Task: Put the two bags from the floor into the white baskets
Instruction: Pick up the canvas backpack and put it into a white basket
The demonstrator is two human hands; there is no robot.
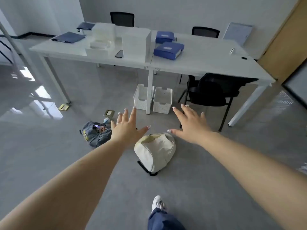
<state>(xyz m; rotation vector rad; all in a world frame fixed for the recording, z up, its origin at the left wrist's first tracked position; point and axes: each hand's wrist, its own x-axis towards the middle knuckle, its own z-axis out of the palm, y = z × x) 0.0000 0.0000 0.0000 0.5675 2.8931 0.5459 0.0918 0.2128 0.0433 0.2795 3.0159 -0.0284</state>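
I see a cream cloth bag (155, 151) and a denim bag (98, 134) on the glossy grey floor (207, 171). The white baskets (162, 100) look like perforated plastic; the bench (199, 58) is matt white.

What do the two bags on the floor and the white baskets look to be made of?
Cream bag: matte woven fabric, probably canvas; it slumps and creases softly. Blue-grey bag: looks like denim, faded and crumpled, with printed patches. White baskets: apparently rigid moulded plastic, with straight walls, a perforated grid pattern and cut-out handles.
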